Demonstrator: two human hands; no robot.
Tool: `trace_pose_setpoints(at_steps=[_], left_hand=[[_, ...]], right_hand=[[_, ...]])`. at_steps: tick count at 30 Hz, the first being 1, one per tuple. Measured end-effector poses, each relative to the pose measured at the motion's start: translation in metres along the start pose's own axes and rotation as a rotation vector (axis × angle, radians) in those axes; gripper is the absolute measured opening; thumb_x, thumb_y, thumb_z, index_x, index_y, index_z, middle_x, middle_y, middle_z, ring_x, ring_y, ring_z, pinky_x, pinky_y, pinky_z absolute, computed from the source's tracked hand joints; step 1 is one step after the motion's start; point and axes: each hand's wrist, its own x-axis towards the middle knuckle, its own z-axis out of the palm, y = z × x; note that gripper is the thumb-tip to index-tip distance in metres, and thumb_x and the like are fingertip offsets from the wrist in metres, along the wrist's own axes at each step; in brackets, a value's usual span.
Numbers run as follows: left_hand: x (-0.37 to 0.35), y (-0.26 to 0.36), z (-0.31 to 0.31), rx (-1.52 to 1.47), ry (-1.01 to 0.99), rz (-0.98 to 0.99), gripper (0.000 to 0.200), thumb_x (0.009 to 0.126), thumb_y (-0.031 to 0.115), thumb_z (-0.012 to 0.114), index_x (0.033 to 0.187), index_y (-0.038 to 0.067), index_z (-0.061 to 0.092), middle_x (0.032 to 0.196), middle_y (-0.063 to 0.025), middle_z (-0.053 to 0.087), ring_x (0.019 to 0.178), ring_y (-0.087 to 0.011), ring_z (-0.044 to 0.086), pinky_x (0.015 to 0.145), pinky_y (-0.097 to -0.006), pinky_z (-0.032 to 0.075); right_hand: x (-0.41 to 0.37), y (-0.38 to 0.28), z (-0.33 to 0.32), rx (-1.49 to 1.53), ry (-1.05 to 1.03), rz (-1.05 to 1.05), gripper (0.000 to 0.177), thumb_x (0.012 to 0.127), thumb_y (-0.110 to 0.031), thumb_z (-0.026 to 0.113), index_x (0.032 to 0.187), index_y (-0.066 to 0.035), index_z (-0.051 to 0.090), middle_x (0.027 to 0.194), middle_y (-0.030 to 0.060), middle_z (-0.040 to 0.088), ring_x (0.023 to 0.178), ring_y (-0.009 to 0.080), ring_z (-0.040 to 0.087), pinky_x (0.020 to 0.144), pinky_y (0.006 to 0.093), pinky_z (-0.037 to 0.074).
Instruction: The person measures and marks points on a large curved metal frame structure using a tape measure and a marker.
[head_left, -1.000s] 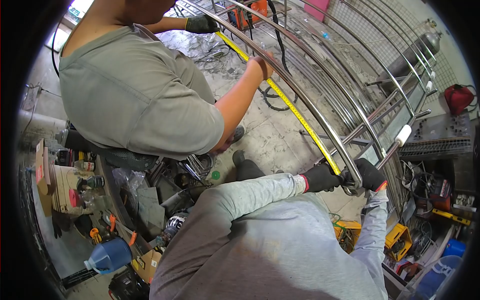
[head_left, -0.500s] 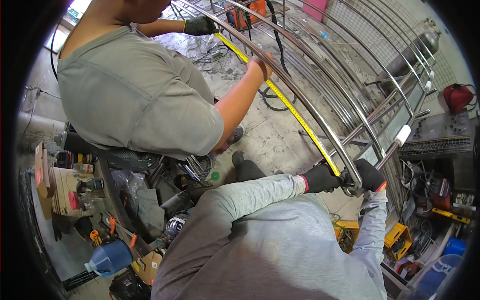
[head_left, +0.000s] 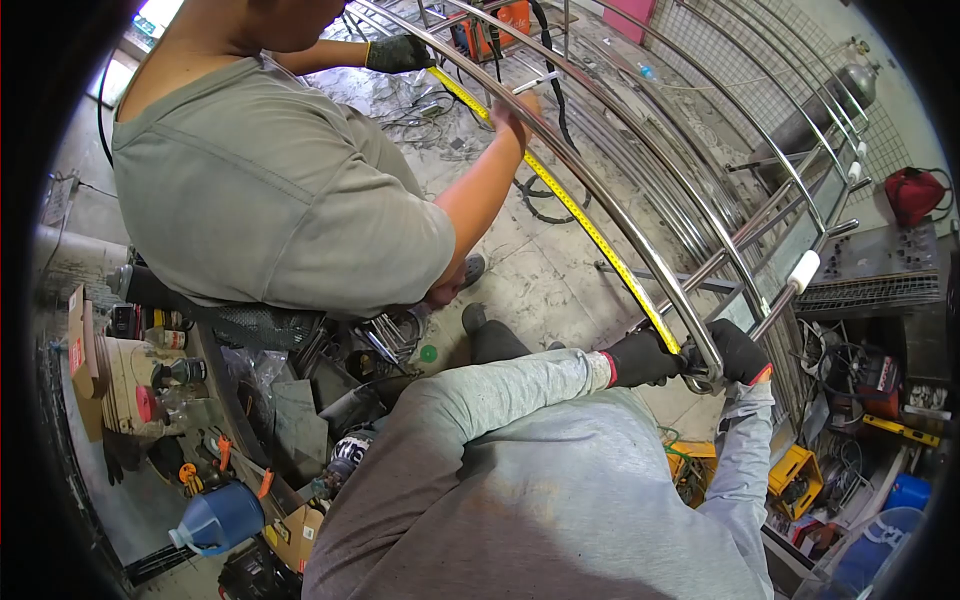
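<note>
My left hand (head_left: 642, 358), in a black glove, is closed on the near end of a yellow tape measure (head_left: 590, 228). The tape stretches along a curved stainless steel tube (head_left: 640, 243) of a large frame. Beside the tube's bent end, my right hand (head_left: 738, 352), also gloved in black, is wrapped round the frame's steel tubing. At the far end of the tape is a co-worker's gloved hand (head_left: 398, 54). The co-worker's bare hand (head_left: 515, 108) is at the tube and tape, with a white pen-like stick (head_left: 535, 83) in its fingers.
A co-worker in a grey shirt (head_left: 270, 190) sits at the left. Several loose steel tubes lie behind the frame. A gas cylinder (head_left: 850, 95) and an orange machine (head_left: 495, 28) stand at the back. A blue jug (head_left: 222, 517) and yellow crates (head_left: 795, 478) are nearer.
The co-worker's bare hand has shifted slightly up and left along the tape, and the white stick now shows above the tube. My two hands stay where they were.
</note>
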Motion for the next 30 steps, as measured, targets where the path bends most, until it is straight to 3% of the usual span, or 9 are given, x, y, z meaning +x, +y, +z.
trace_pose_setpoints(at_steps=[1,5,13,30], left_hand=[[0.0,0.0,0.0,-0.003,0.003,-0.001,0.042,0.092,0.036,0.071,0.108,-0.003,0.069,0.085,-0.0119,0.073,0.073,-0.0178,0.072,0.068,-0.0332,0.059],[0.001,-0.002,0.001,0.003,0.006,0.0,0.041,0.093,0.036,0.07,0.107,-0.003,0.069,0.084,-0.0116,0.073,0.073,-0.0177,0.072,0.067,-0.0333,0.059],[0.003,-0.001,0.002,0.009,0.017,-0.019,0.043,0.094,0.042,0.07,0.102,0.001,0.072,0.084,-0.0083,0.074,0.071,-0.016,0.071,0.063,-0.0325,0.058],[0.006,-0.007,0.002,0.007,0.008,-0.016,0.04,0.092,0.041,0.071,0.102,0.003,0.074,0.086,-0.0068,0.075,0.072,-0.0151,0.071,0.06,-0.0329,0.057]], right_hand=[[0.0,-0.001,0.0,0.013,0.002,0.022,0.022,0.08,-0.013,0.082,0.099,-0.002,0.08,0.083,0.0067,0.078,0.075,0.0076,0.067,0.071,0.0306,0.055],[0.001,0.003,0.001,0.002,0.014,0.024,0.021,0.08,-0.012,0.082,0.099,-0.002,0.08,0.083,0.0063,0.078,0.076,0.0076,0.067,0.071,0.0305,0.055],[0.004,0.017,0.001,-0.086,0.03,-0.058,0.027,0.081,-0.02,0.079,0.099,0.0,0.078,0.079,0.0165,0.074,0.071,0.0139,0.068,0.069,0.037,0.053],[-0.001,-0.002,-0.001,-0.123,0.036,-0.009,0.026,0.083,-0.017,0.077,0.102,0.002,0.077,0.081,0.015,0.076,0.073,0.0126,0.067,0.071,0.0354,0.054]])
